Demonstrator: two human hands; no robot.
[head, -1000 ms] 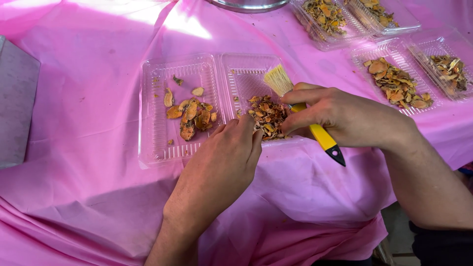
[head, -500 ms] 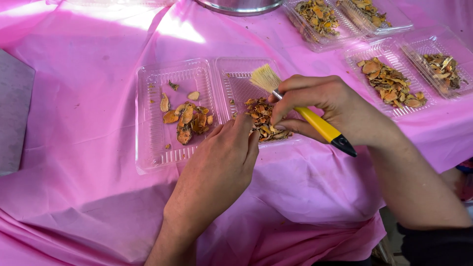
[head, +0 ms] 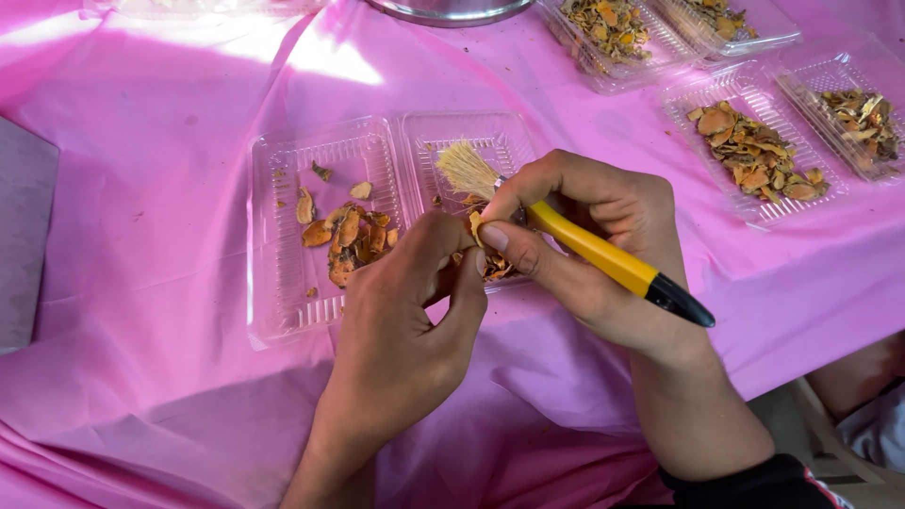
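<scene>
Hands (head: 490,273) over clear tray (head: 311,226), yellow brush (head: 566,231), dried slices (head: 349,236)

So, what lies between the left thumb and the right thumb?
In the head view, a small tan dried piece sits between them, pinched by the left hand and right hand, which holds a yellow-handled brush.

An open clear plastic clamshell box (head: 320,311) lies centre; similar clear hinged boxes (head: 754,212) sit upper right.

A yellow-handled brush (head: 575,236) with a black tip and pale bristles slants across the clear tray (head: 377,160), bristles up-left; a small dried orange slice (head: 476,226) sits pinched just beside it.
</scene>
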